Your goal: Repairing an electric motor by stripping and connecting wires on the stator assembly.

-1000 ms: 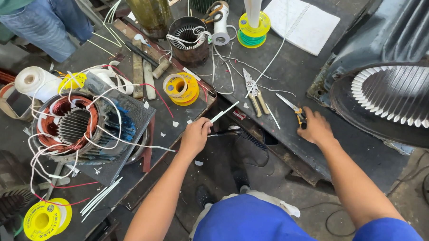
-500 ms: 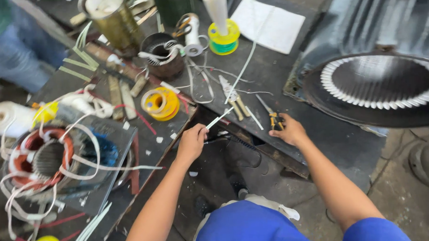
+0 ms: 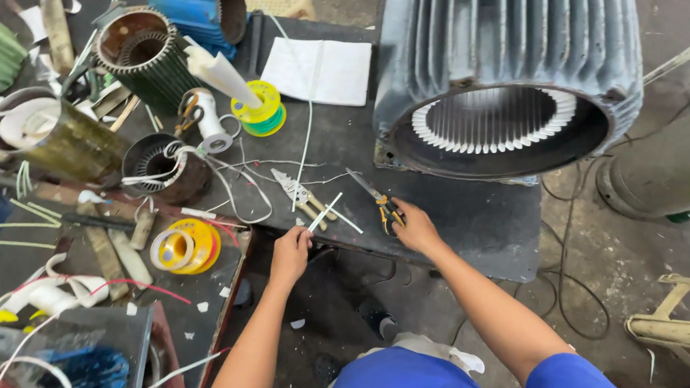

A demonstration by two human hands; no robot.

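Observation:
My left hand [image 3: 290,253] pinches a thin white sleeve strip [image 3: 326,211] that slants up to the right over the dark bench edge. My right hand [image 3: 415,226] rests on the bench and grips the yellow-and-black handles of a pair of scissors [image 3: 376,197], whose blades point up and left. Light-handled pliers [image 3: 299,194] lie just above my left hand. A large grey motor housing [image 3: 509,73] with its white-lined stator slots stands right beyond my right hand.
A yellow tape roll [image 3: 182,247] lies to the left. A yellow-green spool [image 3: 259,107] with a white cone, a white notebook [image 3: 318,71], small stators [image 3: 160,166] and loose white wires crowd the bench [image 3: 484,227]. Cables lie on the floor at right.
The camera has swung right and closer to the big motor housing. Both hands stay at the bench edge, the left with the white strip, the right on the scissors.

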